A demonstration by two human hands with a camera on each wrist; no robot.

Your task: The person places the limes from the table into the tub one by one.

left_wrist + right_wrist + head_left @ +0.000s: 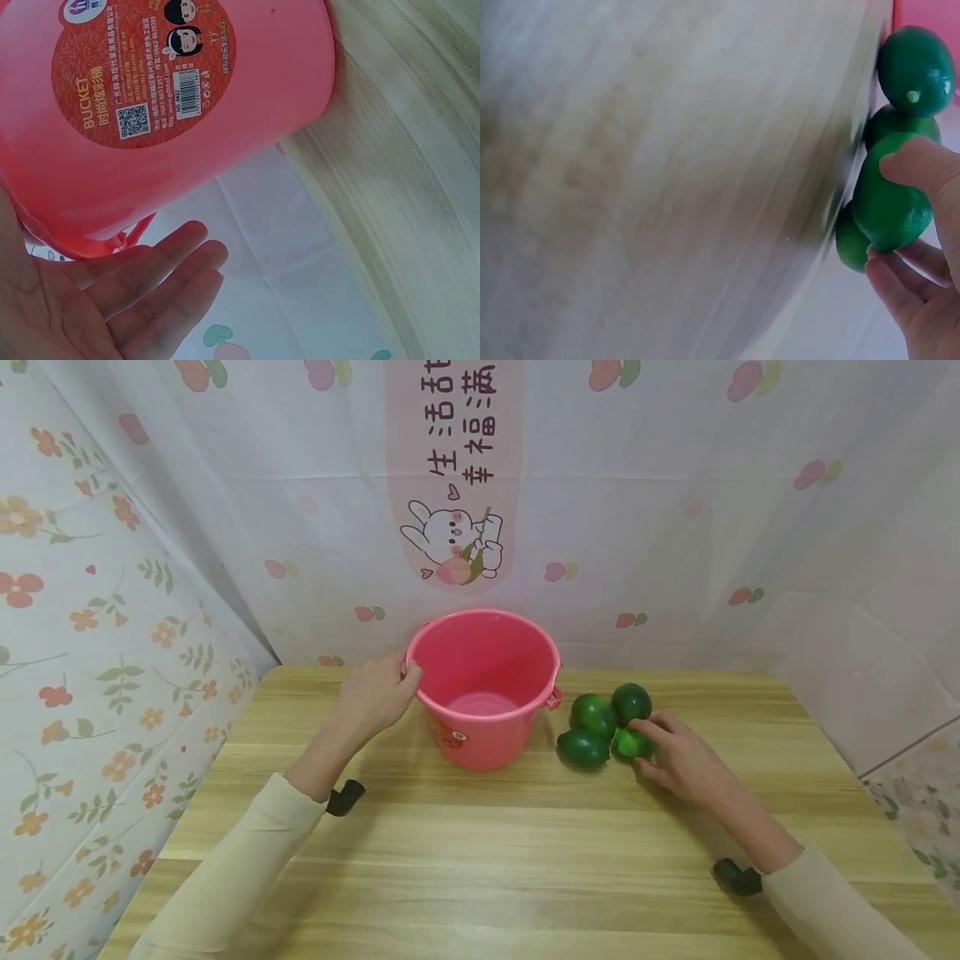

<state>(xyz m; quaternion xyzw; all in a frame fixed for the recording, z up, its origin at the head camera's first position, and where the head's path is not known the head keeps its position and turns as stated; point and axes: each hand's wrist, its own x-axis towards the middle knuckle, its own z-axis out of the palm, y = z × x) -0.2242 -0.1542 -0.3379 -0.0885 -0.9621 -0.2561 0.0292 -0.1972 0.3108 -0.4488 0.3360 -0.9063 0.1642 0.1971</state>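
A deep, round, pink plastic bucket (487, 743) is set upright near the far edge of the pale wood-grain tabletop (495, 868), somewhat left of that edge's middle. Its rim is held at the left side by the left hand (378, 693): the thumb is laid over the rim, while in the left wrist view the other fingers (161, 289) are seen loosely extended along the outside, not clenched.

To the right of the bucket, toward the tabletop's far right corner, four glossy, oval, lime-like green fruits are gathered in a close cluster. The bright green fruit (630, 743) on the near right of the cluster is pinched by the right hand (686, 760), with the thumb on one side and fingertips on the other. Beside it lie the dark green near-left fruit (583, 749), the mid-green far-left fruit (592, 716) and the darkest far-right fruit (632, 703), none of them held.

Inside the bucket, no fruit is seen on the visible part of its wall and bottom. The work is therefore judged to be at an early stage: the bucket is steadied and a first grasp is made, but all four fruits remain outside. Whether the pinched fruit is raised off the tabletop cannot be told.
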